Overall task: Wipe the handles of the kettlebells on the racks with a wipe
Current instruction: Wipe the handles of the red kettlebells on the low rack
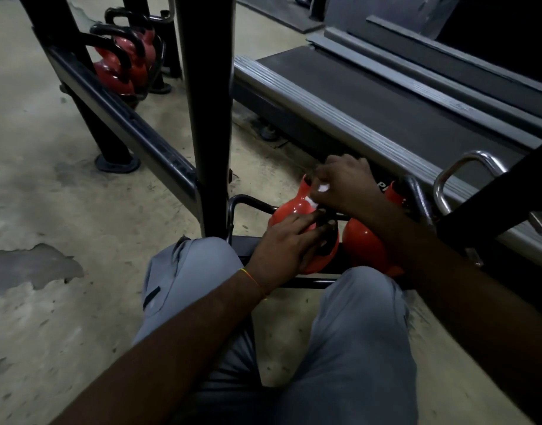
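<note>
My right grip point(346, 185) is curled round the white wipe point(323, 188), up at the handle of the red kettlebell point(289, 208) on the low rack point(248, 202). My left grip point(289, 240) lies flat on its body, fingers straight. A second kettlebell point(363, 240) sits just beside it.

Glossy, smooth red round kettlebell point(297, 210); matt black painted metal rack upright point(208, 102); shiny chrome bent tube handle point(466, 176); rough, patchy pale concrete floor point(49, 210); soft grey cloth trousers point(187, 271).
</note>
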